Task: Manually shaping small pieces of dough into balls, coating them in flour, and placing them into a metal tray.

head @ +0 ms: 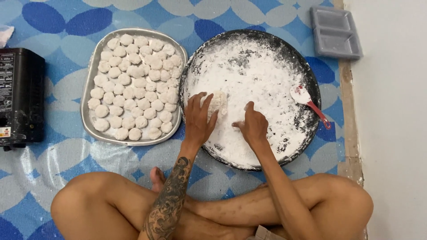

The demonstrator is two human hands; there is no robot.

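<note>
1. Head view showed the left hand [199,119] resting open-fingered on a dough lump [218,102] in the floured round pan [307,71].
2. The right hand [253,126] lay loosely curled in the flour [262,75], gripping nothing visible.
3. The tray [89,84] beside the pan was nearly filled with floured balls [133,82], so most of the coating seemed done.
4. A red-handled spoon [307,98] lay unused in the pan.

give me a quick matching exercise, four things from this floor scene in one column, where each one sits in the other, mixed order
Things:
1. dough balls
2. spoon
3. grey divided tray
4. black appliance

Places:
A. top right, beside the wall
B. far left edge
C. on the silver tray
D. in the floured round pan, right side

Pairs: 1-C, 2-D, 3-A, 4-B
</note>
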